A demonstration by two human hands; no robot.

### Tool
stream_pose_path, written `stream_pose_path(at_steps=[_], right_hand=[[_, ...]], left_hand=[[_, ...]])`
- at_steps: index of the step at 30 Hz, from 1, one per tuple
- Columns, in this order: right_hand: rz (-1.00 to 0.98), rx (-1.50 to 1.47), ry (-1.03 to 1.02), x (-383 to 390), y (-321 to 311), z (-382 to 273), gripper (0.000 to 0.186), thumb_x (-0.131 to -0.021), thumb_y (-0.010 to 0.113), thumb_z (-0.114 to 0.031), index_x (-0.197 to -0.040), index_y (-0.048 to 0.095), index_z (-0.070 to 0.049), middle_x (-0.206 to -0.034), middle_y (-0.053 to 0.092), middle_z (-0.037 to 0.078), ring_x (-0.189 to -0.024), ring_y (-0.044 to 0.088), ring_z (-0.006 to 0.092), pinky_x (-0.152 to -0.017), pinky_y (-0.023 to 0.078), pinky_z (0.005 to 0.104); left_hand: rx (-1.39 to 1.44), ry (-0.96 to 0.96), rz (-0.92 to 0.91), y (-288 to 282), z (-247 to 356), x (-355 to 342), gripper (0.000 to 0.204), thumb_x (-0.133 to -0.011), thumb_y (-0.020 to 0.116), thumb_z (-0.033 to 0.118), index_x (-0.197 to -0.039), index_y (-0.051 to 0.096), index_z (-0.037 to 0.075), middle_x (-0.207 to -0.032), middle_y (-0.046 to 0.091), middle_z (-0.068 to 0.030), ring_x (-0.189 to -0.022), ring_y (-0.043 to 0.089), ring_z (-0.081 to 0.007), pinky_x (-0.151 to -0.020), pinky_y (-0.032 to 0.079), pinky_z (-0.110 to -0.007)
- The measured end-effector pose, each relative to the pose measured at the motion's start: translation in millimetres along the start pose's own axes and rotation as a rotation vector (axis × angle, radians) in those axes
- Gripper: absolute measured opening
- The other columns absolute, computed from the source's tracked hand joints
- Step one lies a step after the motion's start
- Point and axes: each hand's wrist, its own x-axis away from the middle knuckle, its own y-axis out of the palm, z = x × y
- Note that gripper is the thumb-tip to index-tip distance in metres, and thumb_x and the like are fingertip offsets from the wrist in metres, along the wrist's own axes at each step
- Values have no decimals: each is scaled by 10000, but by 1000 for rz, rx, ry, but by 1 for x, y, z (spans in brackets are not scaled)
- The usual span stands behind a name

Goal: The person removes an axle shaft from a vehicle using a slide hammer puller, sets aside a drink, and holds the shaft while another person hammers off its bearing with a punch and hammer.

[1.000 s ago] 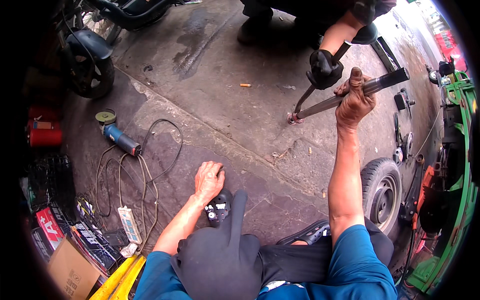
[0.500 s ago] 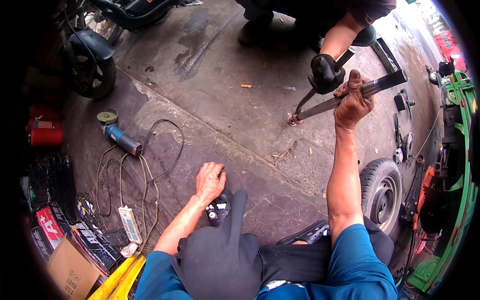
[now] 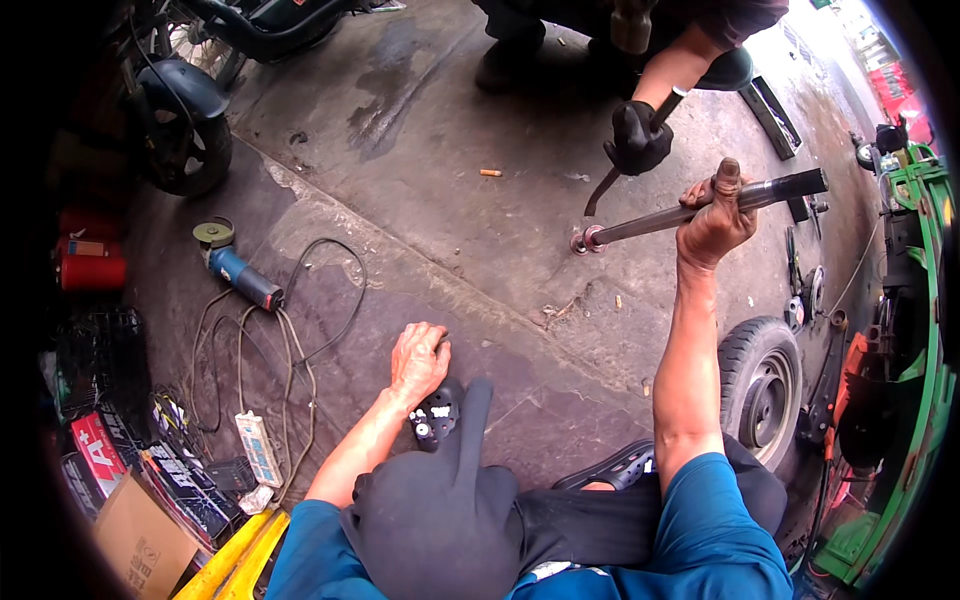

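My right hand (image 3: 715,222) is closed round a long metal shaft (image 3: 640,222), thumb upright along it. The shaft slants down leftward from its thick black end (image 3: 800,184) to a reddish ring (image 3: 592,238) near the concrete. Above it, a co-worker's black-gloved hand (image 3: 640,138) grips a bent metal bar (image 3: 603,188), whose tip sits just above the ring. At the top, a hammer head (image 3: 630,26) shows in front of the co-worker. My left hand (image 3: 418,358) is loosely curled beside my black clog (image 3: 437,415), fingertips hidden, with nothing visible in it.
A blue angle grinder (image 3: 243,278) and looped cords lie at left, with a power strip (image 3: 260,450). A wheel with tyre (image 3: 762,390) stands near my right arm. A green metal frame (image 3: 925,400) lines the right side. A motorbike (image 3: 185,100) stands at upper left.
The shaft and my right hand have shifted slightly right and down. The co-worker's bar has lifted off the ring and moved left. The hammer head has come into view. My left hand stays put.
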Motion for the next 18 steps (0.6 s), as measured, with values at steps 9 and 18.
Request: stream_pose_path(at_steps=[9, 18], right_hand=[[-191, 282, -106, 1, -13, -7, 178, -794, 631, -122, -894, 564, 10, -662, 551, 50, -556, 545, 141, -601, 500, 290], [-417, 28, 252, -13, -4, -4, 203, -824, 608, -184, -756, 479, -43, -570, 432, 34, -498, 464, 129, -516, 461, 287]], left_hand=[[4, 12, 7, -1, 3, -1, 186, -753, 620, 100, -926, 615, 30, -907, 603, -121, -907, 556, -319, -815, 450, -402], [23, 2, -1, 0, 4, 0, 189, -760, 617, 105, -936, 616, 35, -914, 605, -115, -925, 559, -307, -855, 441, -397]])
